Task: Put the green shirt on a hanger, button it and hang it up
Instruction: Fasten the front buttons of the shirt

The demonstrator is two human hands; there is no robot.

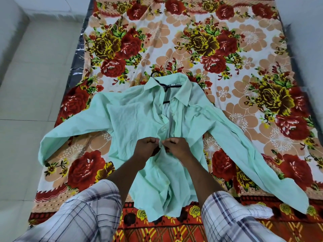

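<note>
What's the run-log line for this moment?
stage: buttoning; shirt: flat on bedsheet; hanger: in collar; left hand: pinches shirt front; right hand: pinches shirt front; hung: no

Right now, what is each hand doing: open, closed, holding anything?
The left hand is closed, pinching the front edge of the green shirt.
The right hand is closed, pinching the shirt's opposite front edge.

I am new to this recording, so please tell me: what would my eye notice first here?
A pale green shirt lies spread, sleeves out, in the middle of a bright floral bedsheet. The left hand and right hand pinch its front edges together halfway down. A black hanger shows inside the open collar.
</note>
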